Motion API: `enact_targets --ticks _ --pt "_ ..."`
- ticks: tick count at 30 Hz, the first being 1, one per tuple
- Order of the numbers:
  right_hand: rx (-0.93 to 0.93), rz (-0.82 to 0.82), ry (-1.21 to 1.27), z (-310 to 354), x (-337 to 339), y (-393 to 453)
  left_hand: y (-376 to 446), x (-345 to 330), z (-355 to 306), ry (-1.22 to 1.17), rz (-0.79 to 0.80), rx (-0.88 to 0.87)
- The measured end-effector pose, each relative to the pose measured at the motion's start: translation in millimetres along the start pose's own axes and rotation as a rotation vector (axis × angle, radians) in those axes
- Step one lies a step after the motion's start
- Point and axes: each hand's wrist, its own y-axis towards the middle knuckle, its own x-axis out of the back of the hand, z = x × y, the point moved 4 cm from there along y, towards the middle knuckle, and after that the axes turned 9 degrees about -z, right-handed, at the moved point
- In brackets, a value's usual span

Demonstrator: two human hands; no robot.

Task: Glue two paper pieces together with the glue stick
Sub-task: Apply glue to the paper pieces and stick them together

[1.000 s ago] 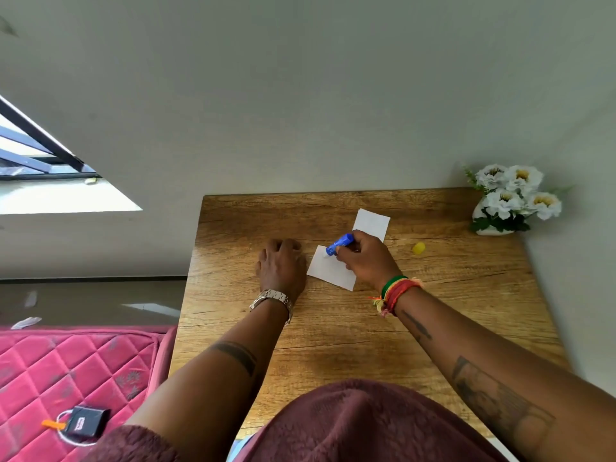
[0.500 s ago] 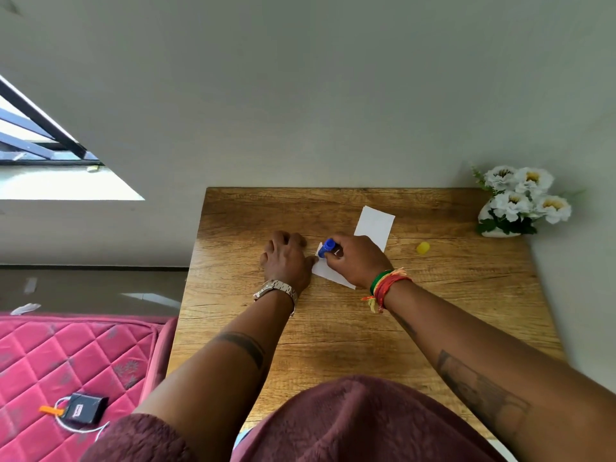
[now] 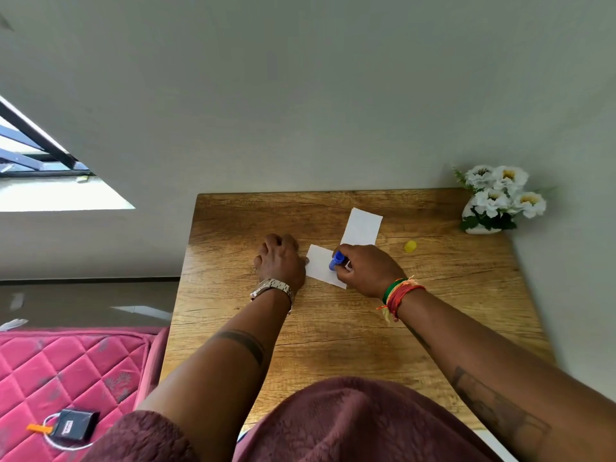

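Two white paper pieces lie on the wooden table (image 3: 333, 328). The near paper (image 3: 320, 265) sits between my hands; the far paper (image 3: 362, 226) lies just behind it, tilted. My right hand (image 3: 368, 270) grips a blue glue stick (image 3: 336, 261), whose tip points down onto the near paper. My left hand (image 3: 279, 261) rests flat on the table, its fingers touching the near paper's left edge. A small yellow cap (image 3: 410, 246) lies to the right of the papers.
A white vase of white flowers (image 3: 498, 201) stands at the table's back right corner against the wall. A pink quilted mattress (image 3: 66, 378) with a small black device (image 3: 75, 425) lies left of the table.
My right hand has slid the glue stick over the near paper, first to its left edge, then back toward its middle. My left hand has stayed at the paper's left edge.
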Motion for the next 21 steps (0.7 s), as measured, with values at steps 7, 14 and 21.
enact_targets --ticks 7,14,21 --pt "-0.030 -0.009 -0.016 -7 4 -10 -5 1 -4 0.026 -0.007 -0.007" --pt "-0.171 -0.035 0.100 -12 5 -13 -9 3 -8 0.050 -0.025 -0.055" --pt "-0.320 -0.078 0.299 -15 10 -12 -9 2 -7 0.083 -0.021 -0.158"
